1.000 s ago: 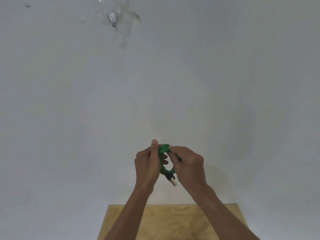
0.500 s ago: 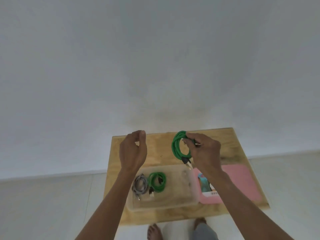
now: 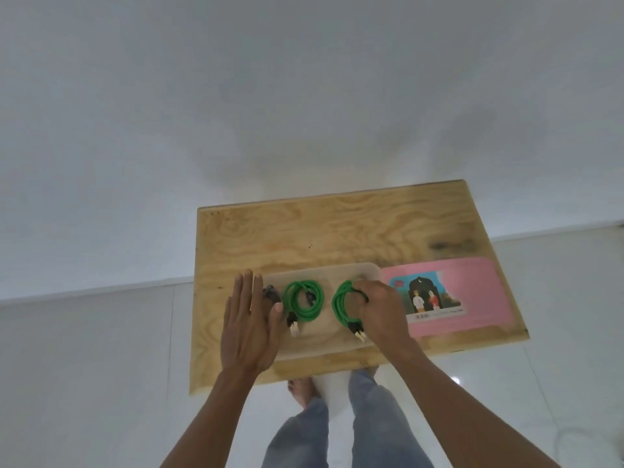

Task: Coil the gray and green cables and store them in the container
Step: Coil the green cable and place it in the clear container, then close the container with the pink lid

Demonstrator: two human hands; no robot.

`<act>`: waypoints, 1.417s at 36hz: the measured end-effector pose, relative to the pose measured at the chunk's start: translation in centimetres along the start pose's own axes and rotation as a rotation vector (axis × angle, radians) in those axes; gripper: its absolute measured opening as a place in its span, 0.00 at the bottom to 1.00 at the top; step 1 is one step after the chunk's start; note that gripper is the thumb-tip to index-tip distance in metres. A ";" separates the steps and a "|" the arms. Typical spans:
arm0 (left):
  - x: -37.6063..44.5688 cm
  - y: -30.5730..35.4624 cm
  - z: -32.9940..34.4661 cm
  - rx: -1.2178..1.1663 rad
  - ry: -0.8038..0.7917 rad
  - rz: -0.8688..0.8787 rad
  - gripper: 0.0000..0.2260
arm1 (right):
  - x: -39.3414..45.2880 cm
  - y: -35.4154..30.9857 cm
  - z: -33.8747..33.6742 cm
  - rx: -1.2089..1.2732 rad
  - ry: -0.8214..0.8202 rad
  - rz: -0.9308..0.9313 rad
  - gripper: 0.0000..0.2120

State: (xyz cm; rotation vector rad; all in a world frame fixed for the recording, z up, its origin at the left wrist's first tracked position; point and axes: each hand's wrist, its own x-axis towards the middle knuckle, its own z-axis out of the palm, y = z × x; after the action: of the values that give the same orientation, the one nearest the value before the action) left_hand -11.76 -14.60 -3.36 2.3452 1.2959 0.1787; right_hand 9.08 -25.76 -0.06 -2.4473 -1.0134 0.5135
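Observation:
A clear plastic container [image 3: 324, 347] sits on the front of a plywood table [image 3: 331, 231]. Inside it lies a coiled green cable [image 3: 303, 300], with a gray coiled cable [image 3: 271, 293] at its left, mostly hidden behind my left hand. My right hand [image 3: 380, 307] grips a second coiled green cable [image 3: 341, 307] and holds it inside the container's right half, its plug ends pointing toward me. My left hand [image 3: 248, 325] lies flat with fingers straight over the container's left end.
A pink lid [image 3: 472, 288] with a picture sticker lies on the table right of the container. White wall behind the table, glossy white tiled floor around it. My legs and bare feet show below the table's front edge.
The view dropped from the wall to the table. My left hand let go of the green coil and moved to the container's left end; my right hand lowered the coil into the container.

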 end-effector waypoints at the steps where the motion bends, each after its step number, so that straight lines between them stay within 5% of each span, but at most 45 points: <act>1: 0.0 -0.1 0.2 -0.002 0.002 0.006 0.32 | 0.2 0.0 0.3 -0.009 -0.006 0.009 0.10; 14: 0.2 -0.2 0.5 0.004 0.058 0.041 0.32 | 2.1 -1.5 1.5 -0.088 -0.039 0.044 0.13; 32: 0.3 0.1 -0.1 -0.021 0.022 0.006 0.32 | 0.9 -1.6 -1.1 0.122 -0.016 0.043 0.17; 51: 6.6 14.0 -5.3 -0.214 0.082 0.047 0.24 | 3.2 3.8 -11.9 0.322 0.166 0.223 0.14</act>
State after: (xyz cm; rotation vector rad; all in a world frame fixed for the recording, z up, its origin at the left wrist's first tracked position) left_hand 0.91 -13.82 6.93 2.2072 1.1952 0.4113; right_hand 19.17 -28.86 7.28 -2.2769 -0.5459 0.4925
